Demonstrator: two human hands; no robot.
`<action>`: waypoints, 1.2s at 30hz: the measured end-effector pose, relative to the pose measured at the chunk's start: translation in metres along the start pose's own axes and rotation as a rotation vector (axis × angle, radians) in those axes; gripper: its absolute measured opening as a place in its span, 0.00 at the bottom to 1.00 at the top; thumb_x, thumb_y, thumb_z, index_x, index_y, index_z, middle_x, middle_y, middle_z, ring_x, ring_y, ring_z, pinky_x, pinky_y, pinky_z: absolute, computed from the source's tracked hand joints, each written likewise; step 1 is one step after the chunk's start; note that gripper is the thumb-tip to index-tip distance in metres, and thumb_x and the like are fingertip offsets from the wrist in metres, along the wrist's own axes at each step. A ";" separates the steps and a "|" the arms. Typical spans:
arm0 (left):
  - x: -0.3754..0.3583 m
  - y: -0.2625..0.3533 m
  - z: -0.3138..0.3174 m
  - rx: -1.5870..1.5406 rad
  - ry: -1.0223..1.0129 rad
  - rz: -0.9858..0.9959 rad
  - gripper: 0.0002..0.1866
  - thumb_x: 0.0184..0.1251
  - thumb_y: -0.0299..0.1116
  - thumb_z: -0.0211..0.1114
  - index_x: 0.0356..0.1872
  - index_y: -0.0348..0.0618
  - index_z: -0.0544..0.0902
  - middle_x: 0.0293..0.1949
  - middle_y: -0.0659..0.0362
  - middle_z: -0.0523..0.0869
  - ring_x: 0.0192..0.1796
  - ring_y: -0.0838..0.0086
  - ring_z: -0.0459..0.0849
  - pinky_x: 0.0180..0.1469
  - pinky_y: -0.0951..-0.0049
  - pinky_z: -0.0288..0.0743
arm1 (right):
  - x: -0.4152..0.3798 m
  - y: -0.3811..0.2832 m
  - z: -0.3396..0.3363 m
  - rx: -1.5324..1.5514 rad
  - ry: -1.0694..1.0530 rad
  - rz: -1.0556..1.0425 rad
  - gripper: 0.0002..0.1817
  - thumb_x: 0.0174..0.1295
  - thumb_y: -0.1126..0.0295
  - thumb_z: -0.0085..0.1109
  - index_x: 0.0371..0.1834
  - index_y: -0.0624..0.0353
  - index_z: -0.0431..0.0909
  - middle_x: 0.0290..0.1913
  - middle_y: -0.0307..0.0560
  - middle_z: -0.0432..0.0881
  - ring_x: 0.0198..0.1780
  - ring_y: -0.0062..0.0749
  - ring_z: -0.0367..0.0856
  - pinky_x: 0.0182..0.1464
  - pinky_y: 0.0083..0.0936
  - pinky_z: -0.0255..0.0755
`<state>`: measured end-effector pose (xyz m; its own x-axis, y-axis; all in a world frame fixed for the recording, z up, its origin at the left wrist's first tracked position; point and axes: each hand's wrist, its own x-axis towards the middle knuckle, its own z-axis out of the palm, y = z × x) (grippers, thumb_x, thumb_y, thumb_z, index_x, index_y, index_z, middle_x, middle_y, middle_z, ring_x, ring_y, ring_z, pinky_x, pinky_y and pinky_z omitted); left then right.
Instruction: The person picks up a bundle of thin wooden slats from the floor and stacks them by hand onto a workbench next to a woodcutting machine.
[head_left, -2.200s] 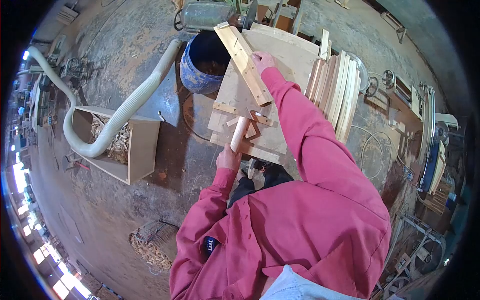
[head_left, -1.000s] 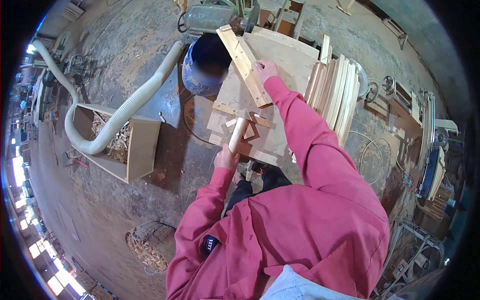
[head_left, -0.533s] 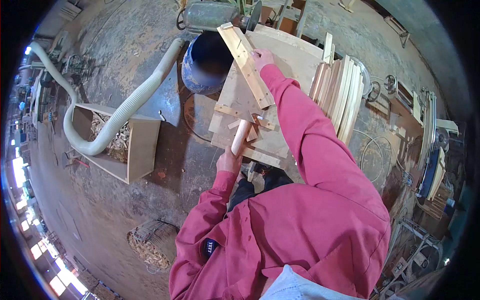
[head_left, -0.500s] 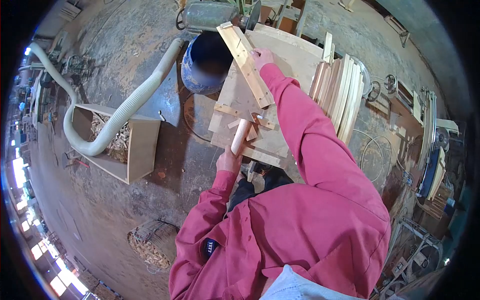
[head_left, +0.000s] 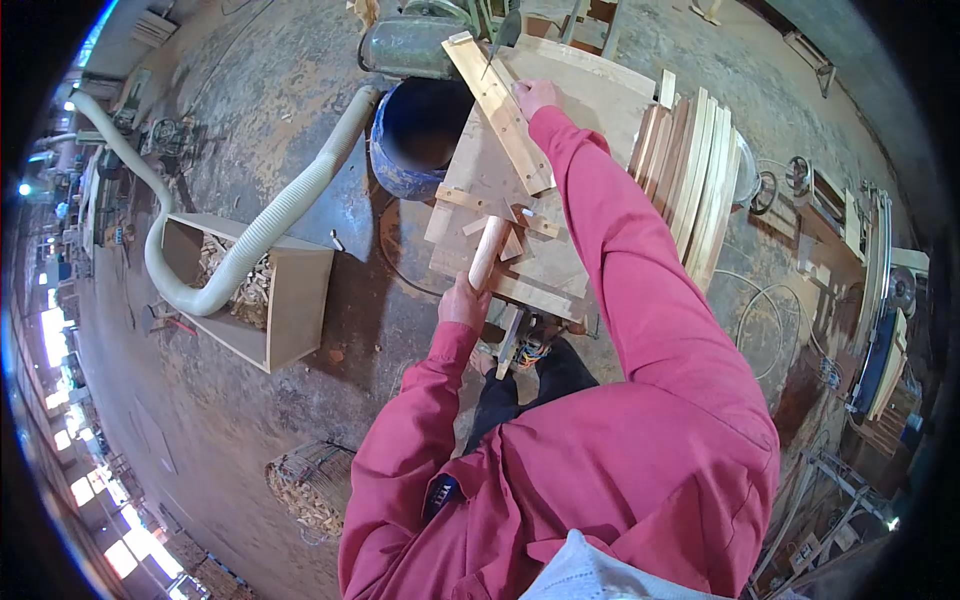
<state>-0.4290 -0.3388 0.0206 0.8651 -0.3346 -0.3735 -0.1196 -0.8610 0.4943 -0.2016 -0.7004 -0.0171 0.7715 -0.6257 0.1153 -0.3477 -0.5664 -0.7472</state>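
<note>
My left hand (head_left: 463,303) is closed around the lower end of a pale, smooth wooden piece (head_left: 488,250). The piece's far end lies among small wooden strips and blocks (head_left: 512,243) on the worktable (head_left: 590,110). Just past that end, a pointed metal part (head_left: 509,212) is partly visible. A long wooden board (head_left: 497,112) with several dark holes runs diagonally across the tabletop. Beside its right edge is my right hand (head_left: 538,96), fingers curled together; whatever they may hold is hidden.
Several long wooden slats (head_left: 690,180) are stacked right of the table. To the left stands a blue barrel (head_left: 392,160). A ribbed white hose (head_left: 262,230) crosses a wooden box (head_left: 300,310) of offcuts. A wire basket (head_left: 310,485) of wood scraps sits lower left.
The camera view has shifted slightly, so the table appears higher in the picture and more of my feet shows. Both hands keep nearly the same places relative to the table.
</note>
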 end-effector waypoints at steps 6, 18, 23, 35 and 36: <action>-0.005 -0.001 -0.001 0.013 -0.005 0.002 0.19 0.61 0.41 0.71 0.44 0.39 0.75 0.33 0.38 0.87 0.40 0.39 0.87 0.42 0.43 0.80 | -0.029 -0.004 -0.029 -0.072 0.106 0.130 0.18 0.63 0.55 0.65 0.49 0.54 0.87 0.50 0.59 0.87 0.53 0.55 0.85 0.57 0.44 0.76; -0.056 -0.042 0.001 -0.020 -0.040 -0.006 0.19 0.62 0.41 0.70 0.44 0.40 0.74 0.32 0.37 0.87 0.40 0.40 0.87 0.42 0.43 0.80 | -0.105 -0.009 -0.012 -0.076 0.014 -0.063 0.14 0.65 0.58 0.64 0.47 0.53 0.89 0.47 0.56 0.87 0.54 0.51 0.82 0.57 0.42 0.76; -0.068 -0.053 -0.001 0.000 -0.064 -0.033 0.19 0.62 0.41 0.71 0.44 0.40 0.74 0.32 0.39 0.87 0.39 0.41 0.88 0.41 0.44 0.81 | -0.095 -0.025 0.004 0.129 -0.138 0.067 0.16 0.67 0.55 0.60 0.46 0.53 0.90 0.46 0.54 0.88 0.52 0.53 0.83 0.57 0.41 0.75; -0.068 -0.049 0.000 0.032 -0.041 -0.037 0.18 0.62 0.41 0.70 0.42 0.40 0.75 0.31 0.39 0.87 0.37 0.41 0.88 0.40 0.44 0.81 | -0.056 -0.022 0.036 0.110 -0.013 0.008 0.14 0.66 0.57 0.64 0.45 0.52 0.91 0.40 0.58 0.89 0.45 0.51 0.88 0.51 0.42 0.79; -0.065 -0.046 -0.001 0.031 -0.049 -0.047 0.18 0.62 0.41 0.70 0.42 0.40 0.75 0.31 0.39 0.87 0.37 0.41 0.88 0.40 0.44 0.81 | -0.052 -0.019 0.038 0.110 -0.010 0.015 0.14 0.66 0.57 0.64 0.45 0.52 0.91 0.40 0.58 0.89 0.45 0.51 0.88 0.51 0.42 0.79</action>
<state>-0.4791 -0.2771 0.0226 0.8454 -0.3111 -0.4341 -0.0948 -0.8873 0.4513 -0.2154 -0.6366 -0.0336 0.7721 -0.6280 0.0973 -0.2990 -0.4941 -0.8164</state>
